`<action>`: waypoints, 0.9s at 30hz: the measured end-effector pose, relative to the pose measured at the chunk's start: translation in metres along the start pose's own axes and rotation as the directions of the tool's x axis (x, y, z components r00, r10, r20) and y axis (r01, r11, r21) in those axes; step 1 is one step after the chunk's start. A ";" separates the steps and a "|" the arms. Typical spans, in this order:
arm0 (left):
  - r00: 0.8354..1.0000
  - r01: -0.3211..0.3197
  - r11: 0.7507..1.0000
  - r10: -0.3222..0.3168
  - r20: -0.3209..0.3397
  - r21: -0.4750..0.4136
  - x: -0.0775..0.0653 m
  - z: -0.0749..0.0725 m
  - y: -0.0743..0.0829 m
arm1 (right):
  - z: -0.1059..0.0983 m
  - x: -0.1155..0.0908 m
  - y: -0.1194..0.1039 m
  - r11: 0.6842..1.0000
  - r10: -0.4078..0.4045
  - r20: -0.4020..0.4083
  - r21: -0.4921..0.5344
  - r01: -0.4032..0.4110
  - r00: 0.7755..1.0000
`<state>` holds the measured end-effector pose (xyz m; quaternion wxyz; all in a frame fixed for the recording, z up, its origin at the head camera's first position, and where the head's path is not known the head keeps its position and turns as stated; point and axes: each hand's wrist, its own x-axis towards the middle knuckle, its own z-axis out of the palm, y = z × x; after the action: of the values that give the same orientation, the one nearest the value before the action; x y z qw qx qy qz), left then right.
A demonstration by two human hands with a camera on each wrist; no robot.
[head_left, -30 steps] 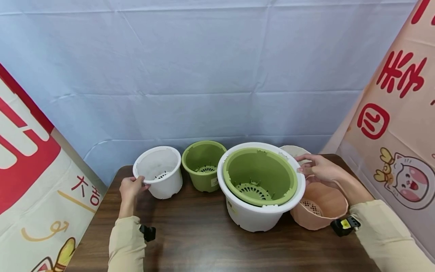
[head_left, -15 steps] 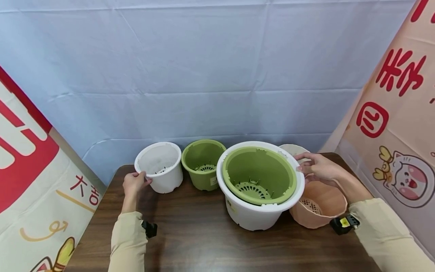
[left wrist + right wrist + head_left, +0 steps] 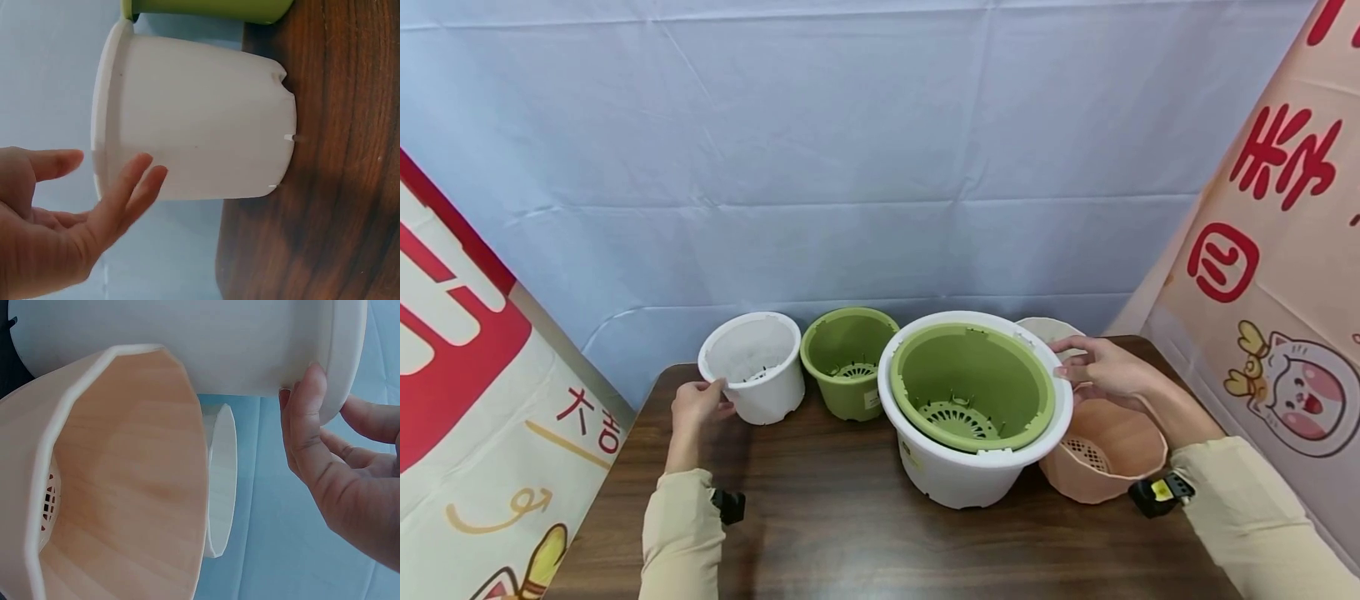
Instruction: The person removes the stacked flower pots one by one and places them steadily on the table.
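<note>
At the left of the table stands a small white flowerpot [image 3: 767,395]. My left hand [image 3: 696,408] is at its near left side; in the left wrist view the hand [image 3: 75,219] has its thumb off the rim and its fingers extended by the pot wall [image 3: 200,119]. Whether a fingertip touches the wall, I cannot tell. A large white flowerpot [image 3: 958,487] with a large green flowerpot [image 3: 973,375] nested in it stands right of centre. My right hand [image 3: 1105,367] pinches the white rim at the right, with thumb and fingers on either side in the right wrist view [image 3: 337,456].
A small green flowerpot [image 3: 850,400] stands between the two white ones. Right of the large pot are a peach-coloured faceted pot [image 3: 1123,442] and a cream pot [image 3: 1048,331] behind it. A cloth backdrop [image 3: 850,167] hangs behind the dark wooden table [image 3: 835,533].
The small white pot has shifted slightly back and to the right, and settled more upright. My left hand moved with it, then its thumb came off the rim. My right hand keeps its hold.
</note>
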<state>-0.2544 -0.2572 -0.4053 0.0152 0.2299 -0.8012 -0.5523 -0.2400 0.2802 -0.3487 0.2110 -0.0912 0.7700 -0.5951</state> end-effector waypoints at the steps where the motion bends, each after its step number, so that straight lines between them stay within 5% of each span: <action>1: 1.000 -0.005 1.000 0.005 -0.018 0.022 -0.002 0.000 0.001 | 0.000 0.000 0.000 1.000 0.001 -0.002 -0.001 -0.001 1.000; 6: 0.987 -0.066 0.987 0.086 -0.136 0.143 -0.013 0.002 0.008 | 0.000 0.000 -0.001 1.000 0.000 -0.004 -0.001 -0.001 1.000; 11: 0.967 -0.137 0.964 0.180 -0.182 0.226 -0.022 0.003 0.019 | 0.000 -0.001 -0.001 1.000 -0.002 0.000 0.011 0.002 1.000; 27: 0.953 -0.238 0.939 0.275 -0.125 0.249 -0.044 0.013 0.045 | 0.001 -0.001 0.000 1.000 -0.008 0.013 0.028 0.008 1.000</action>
<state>-0.2349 -0.2165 -0.3597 0.1239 0.1666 -0.8793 -0.4286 -0.2393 0.2799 -0.3486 0.2149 -0.0952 0.7598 -0.6061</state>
